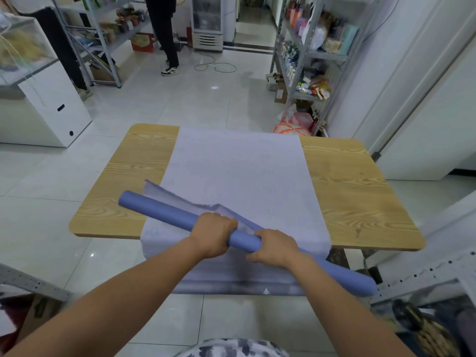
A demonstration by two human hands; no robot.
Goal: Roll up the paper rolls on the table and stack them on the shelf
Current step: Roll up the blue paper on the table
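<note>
Two hands on one paper roll [164, 212], and both are wrapped tight around it. The left hand [213, 234] curls over the tube from above near its middle. The right hand [275, 249] clamps it just beside, fingers curled round it. The roll is a smooth periwinkle-blue tube, matte, long and slim, wound fairly tight, with a clean round end at the far left. It is held up over the near edge of the wooden table [355, 191], not lying flat on it.

Its long axis runs on a diagonal. The far end points away to the left over the tabletop. The near end points back to the right, past the table's corner and towards a grey perforated metal shelf [425, 275].

A loose flap [180, 199] of the paper (paler on its inner face, crumpled along the edge) peels off the tube on the far side. Under it all, a pale lavender sheet [239, 166] lies flat across the middle of the table and drapes over the near edge. Beyond, a person in dark trousers [166, 34] stands on the tiled floor [195, 104]
</note>
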